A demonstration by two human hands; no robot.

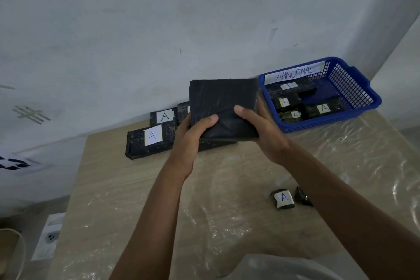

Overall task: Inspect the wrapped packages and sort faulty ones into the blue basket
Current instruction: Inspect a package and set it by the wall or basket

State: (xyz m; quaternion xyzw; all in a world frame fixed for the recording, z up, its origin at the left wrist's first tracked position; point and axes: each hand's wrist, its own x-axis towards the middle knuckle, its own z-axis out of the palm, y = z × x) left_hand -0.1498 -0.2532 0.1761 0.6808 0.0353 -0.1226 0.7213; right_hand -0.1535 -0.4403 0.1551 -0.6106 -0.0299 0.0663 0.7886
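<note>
Both hands hold up a flat square package wrapped in black plastic point(221, 102) above the table; the side facing me shows no label. My left hand point(193, 134) grips its lower left edge, thumb on the front. My right hand point(259, 127) grips its lower right corner, thumb on the front too. To the right stands the blue basket point(354, 95), labelled ABNORMAL, with several black packages marked A inside. Behind the held package, black packages marked A point(150, 143) lie against the wall. Two small packages point(283, 199) lie on the table under my right forearm.
The wooden table point(136, 211) is covered with clear plastic film and ends at the left. A white wall point(136, 41) rises close behind it. A wall socket point(51, 236) sits low at the left, beside the table.
</note>
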